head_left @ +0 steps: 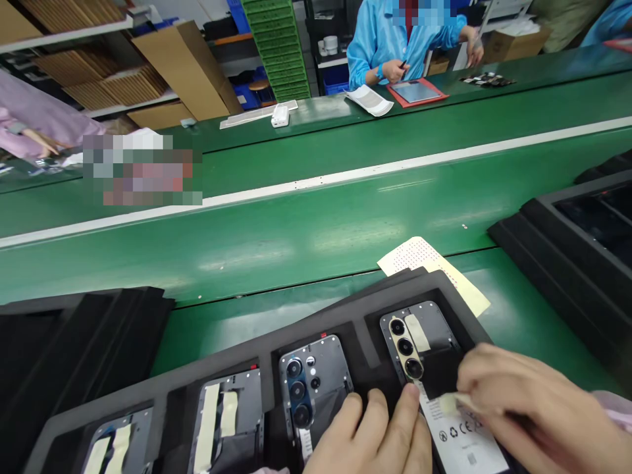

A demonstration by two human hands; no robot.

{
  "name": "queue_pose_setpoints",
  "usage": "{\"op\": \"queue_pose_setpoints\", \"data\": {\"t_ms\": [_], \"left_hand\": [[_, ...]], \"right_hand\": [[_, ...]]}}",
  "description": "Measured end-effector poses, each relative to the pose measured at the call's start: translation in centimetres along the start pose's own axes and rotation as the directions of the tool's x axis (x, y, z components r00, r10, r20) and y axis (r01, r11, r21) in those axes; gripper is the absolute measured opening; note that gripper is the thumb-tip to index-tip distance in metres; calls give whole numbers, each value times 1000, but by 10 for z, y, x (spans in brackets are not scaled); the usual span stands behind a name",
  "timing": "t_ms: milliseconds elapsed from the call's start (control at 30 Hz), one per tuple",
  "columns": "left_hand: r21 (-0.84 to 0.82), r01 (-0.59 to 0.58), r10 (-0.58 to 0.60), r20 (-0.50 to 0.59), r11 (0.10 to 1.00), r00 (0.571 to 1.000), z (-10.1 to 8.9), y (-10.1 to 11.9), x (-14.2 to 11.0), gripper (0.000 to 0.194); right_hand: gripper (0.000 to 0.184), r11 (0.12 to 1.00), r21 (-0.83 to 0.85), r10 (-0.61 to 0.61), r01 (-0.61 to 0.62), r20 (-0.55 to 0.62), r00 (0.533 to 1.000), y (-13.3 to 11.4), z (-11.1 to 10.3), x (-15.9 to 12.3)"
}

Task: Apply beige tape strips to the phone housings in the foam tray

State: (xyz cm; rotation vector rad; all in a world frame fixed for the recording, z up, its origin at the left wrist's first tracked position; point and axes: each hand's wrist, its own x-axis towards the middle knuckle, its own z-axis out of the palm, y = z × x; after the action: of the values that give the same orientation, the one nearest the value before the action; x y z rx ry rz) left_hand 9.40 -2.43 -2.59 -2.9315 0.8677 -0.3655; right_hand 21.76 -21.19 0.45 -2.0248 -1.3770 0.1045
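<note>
A black foam tray [316, 322] lies at the near edge of the green bench and holds several phone back covers in its pockets. My left hand [375, 438] rests on the tray, fingertips touching the lower end of the gold-camera cover [419, 342] in the rightmost pocket. My right hand [523, 401] pinches a small pale strip [451, 403] over that cover's white label [461, 434]. To the left sits a blue-camera cover [313, 388], then two covers with pale tape strips [227, 421].
A perforated paper sheet [434, 266] lies behind the tray. Stacked black foam trays stand at the left [74, 342] and right [573, 257]. A green conveyor belt [316, 217] runs across. Beyond it a person in a blue coat [395, 39] works at a red-edged tray.
</note>
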Motion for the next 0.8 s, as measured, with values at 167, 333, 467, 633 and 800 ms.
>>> {"op": "queue_pose_setpoints", "data": {"t_ms": [167,333,467,633,800], "left_hand": [[-28,34,-36,-58,999,998,-3,-4,5,22],[-50,74,-81,-164,996,983,1,-2,9,24],[-51,71,-78,-158,996,984,1,0,8,20],[-56,84,-94,-199,995,975,2,0,8,23],[-41,64,-71,-202,997,977,4,0,8,17]], "right_hand": [[10,984,52,174,-170,-89,981,10,7,13],[14,987,4,161,-163,110,981,11,5,33],[15,989,-53,147,-139,218,965,11,7,39],[16,987,-74,154,-140,251,956,11,9,38],[24,986,-90,161,-143,258,953,11,9,38]]}}
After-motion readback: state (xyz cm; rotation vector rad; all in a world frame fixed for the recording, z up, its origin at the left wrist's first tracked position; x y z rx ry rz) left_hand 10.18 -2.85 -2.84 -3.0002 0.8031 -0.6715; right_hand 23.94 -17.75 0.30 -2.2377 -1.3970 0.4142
